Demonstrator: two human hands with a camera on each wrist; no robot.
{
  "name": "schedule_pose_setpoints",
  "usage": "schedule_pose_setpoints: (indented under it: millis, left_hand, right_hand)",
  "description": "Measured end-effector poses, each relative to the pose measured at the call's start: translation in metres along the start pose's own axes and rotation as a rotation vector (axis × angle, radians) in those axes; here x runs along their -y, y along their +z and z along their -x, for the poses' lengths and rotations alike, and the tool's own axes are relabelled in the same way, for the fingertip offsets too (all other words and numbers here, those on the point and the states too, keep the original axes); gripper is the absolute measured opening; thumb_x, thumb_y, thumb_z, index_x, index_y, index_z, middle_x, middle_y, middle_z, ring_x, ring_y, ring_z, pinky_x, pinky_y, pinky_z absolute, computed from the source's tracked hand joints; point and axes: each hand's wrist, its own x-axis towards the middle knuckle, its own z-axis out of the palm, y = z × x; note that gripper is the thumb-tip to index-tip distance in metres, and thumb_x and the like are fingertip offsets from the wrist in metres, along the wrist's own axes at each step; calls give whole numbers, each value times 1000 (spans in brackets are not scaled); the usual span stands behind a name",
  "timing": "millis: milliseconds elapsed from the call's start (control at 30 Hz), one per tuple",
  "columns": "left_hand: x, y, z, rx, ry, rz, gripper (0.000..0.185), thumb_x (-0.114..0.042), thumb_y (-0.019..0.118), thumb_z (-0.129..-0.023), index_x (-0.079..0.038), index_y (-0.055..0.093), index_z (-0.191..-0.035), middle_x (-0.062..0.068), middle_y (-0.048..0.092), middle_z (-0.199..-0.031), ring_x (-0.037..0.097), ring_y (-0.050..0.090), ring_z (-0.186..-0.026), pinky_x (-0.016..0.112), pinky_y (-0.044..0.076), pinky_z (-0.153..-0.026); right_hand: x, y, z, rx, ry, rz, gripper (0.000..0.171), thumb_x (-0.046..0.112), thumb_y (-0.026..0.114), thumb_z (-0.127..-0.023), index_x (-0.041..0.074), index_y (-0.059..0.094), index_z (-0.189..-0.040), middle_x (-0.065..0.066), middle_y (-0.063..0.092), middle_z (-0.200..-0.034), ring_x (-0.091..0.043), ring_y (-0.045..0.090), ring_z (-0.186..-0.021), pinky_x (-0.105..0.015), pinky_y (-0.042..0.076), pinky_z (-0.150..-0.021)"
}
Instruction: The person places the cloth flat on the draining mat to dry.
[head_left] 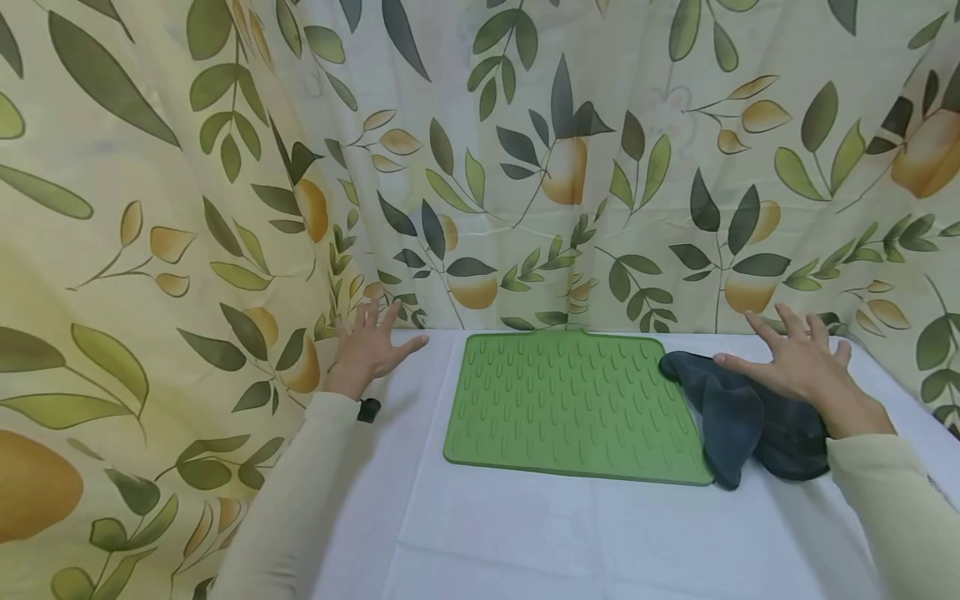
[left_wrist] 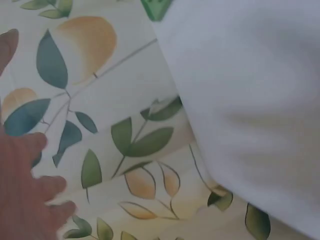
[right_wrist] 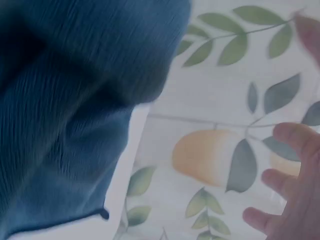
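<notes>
A green mat [head_left: 570,408] with raised oval ridges lies flat on the white table. Against its right edge a dark blue cloth [head_left: 783,437] lies crumpled, with one corner lapping over the mat. My left hand [head_left: 367,346] is held with fingers spread to the left of the mat, touching nothing. Above the cloth is my right hand [head_left: 802,367], its fingers also spread and holding nothing. The right wrist view shows the folds of the cloth [right_wrist: 65,115] beside my fingers [right_wrist: 295,140]. In the left wrist view only a green corner of the mat [left_wrist: 156,7] appears.
A curtain [head_left: 525,208] printed with leaves and orange fruit hangs behind the table and along its left and right sides. The white tablecloth [head_left: 510,533] has faint fold lines. A small black object [head_left: 369,409] sits at my left wrist.
</notes>
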Motion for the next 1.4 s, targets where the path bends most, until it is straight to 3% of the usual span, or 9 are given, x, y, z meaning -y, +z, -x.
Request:
schedule_pose_setpoints:
  millis: [167, 367, 500, 600, 700, 900, 1033, 1200, 1400]
  left_hand:
    - [-8, 1, 0, -59, 61, 51, 93, -82, 37, -93, -26, 17, -165, 17, 10, -172, 40, 7, -160, 73, 4, -121]
    - [-23, 7, 5, -240, 149, 193, 74, -63, 48, -101, -17, 38, -159, 18, 43, -160, 39, 38, -149, 65, 21, -121]
    - [-37, 16, 9, -352, 157, 370, 54, -45, 60, -101, -14, 57, -145, 14, 63, -141, 37, 59, -129, 56, 44, -109]
    - [-47, 26, 9, -375, 130, 482, 41, -37, 64, -100, -13, 67, -133, 12, 71, -127, 33, 66, -115, 51, 53, -94]
    - [-54, 40, 9, -357, 80, 544, 33, -34, 65, -99, -13, 71, -123, 10, 75, -115, 29, 68, -107, 47, 54, -87]
    - [-59, 67, 12, -302, -48, 624, 23, -29, 68, -97, -13, 75, -112, 5, 76, -99, 25, 71, -92, 42, 54, -77]
    - [-56, 85, 15, -236, -128, 621, 19, -27, 69, -95, -16, 75, -109, 3, 76, -95, 20, 70, -86, 35, 52, -69]
    - [-55, 98, 16, -148, -150, 586, 20, -27, 70, -93, -15, 76, -108, 4, 76, -93, 20, 68, -79, 31, 49, -65]
    - [-59, 103, 15, -66, -175, 593, 22, -24, 72, -92, -12, 75, -110, 6, 75, -93, 21, 67, -80, 32, 50, -69]
  right_hand:
    - [12, 1, 7, -62, -24, -41, 93, 65, 60, -92, 4, 32, -157, -39, 15, -158, -69, 9, -139, -88, 14, -95]
    - [30, 0, 16, -162, -35, -160, 56, 46, 58, -101, -3, 60, -128, -38, 51, -133, -60, 45, -121, -74, 37, -88]
    - [42, 2, 21, -212, -37, -288, 43, 41, 58, -103, 0, 65, -118, -30, 67, -115, -46, 59, -107, -56, 46, -78]
    - [47, 7, 23, -249, -24, -339, 40, 39, 58, -104, 2, 67, -118, -26, 70, -113, -39, 60, -105, -42, 45, -74]
    - [46, 15, 25, -246, -6, -367, 42, 40, 57, -104, 2, 66, -120, -25, 70, -114, -36, 60, -105, -38, 44, -73]
    - [33, 27, 24, -124, 29, -382, 54, 47, 53, -105, -2, 60, -127, -32, 63, -124, -48, 58, -115, -53, 48, -82]
    - [21, 32, 23, -25, 18, -356, 58, 46, 53, -105, -6, 56, -131, -36, 59, -128, -52, 56, -117, -61, 48, -86]
    - [8, 36, 21, 85, 0, -317, 67, 46, 55, -104, -10, 48, -140, -40, 49, -137, -57, 52, -120, -65, 46, -90]
    - [-9, 44, 18, 179, 6, -259, 79, 52, 53, -103, -14, 40, -145, -46, 43, -140, -63, 45, -124, -71, 42, -95]
